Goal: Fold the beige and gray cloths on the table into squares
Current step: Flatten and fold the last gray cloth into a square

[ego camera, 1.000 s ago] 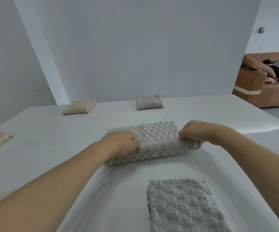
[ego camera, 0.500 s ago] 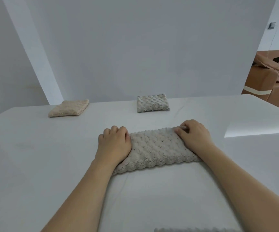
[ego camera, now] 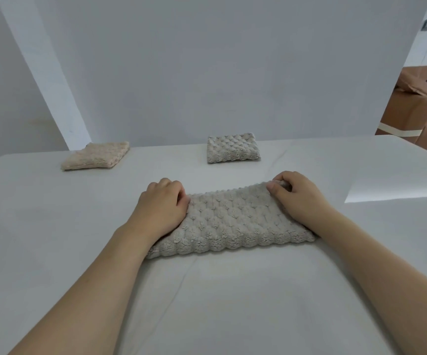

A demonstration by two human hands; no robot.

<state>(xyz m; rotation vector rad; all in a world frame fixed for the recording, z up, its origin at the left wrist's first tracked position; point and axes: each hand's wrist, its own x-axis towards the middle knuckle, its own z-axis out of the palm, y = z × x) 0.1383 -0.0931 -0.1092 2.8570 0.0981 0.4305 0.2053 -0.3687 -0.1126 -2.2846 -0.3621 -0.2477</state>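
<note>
Both hands, left hand (ego camera: 161, 208) and right hand (ego camera: 300, 194), grip the gray cloth (ego camera: 235, 221) at 9 and 3 o'clock; fold edge-to-edge, corners matched.

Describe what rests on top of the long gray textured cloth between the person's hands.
On the long gray textured cloth: the left hand at its left end, the right hand pinching its far right corner. Whatever lies beneath the hands is covered.

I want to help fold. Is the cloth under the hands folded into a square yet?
Not yet. The gray cloth is folded, but into a long rectangle with thick layered edges.
</note>
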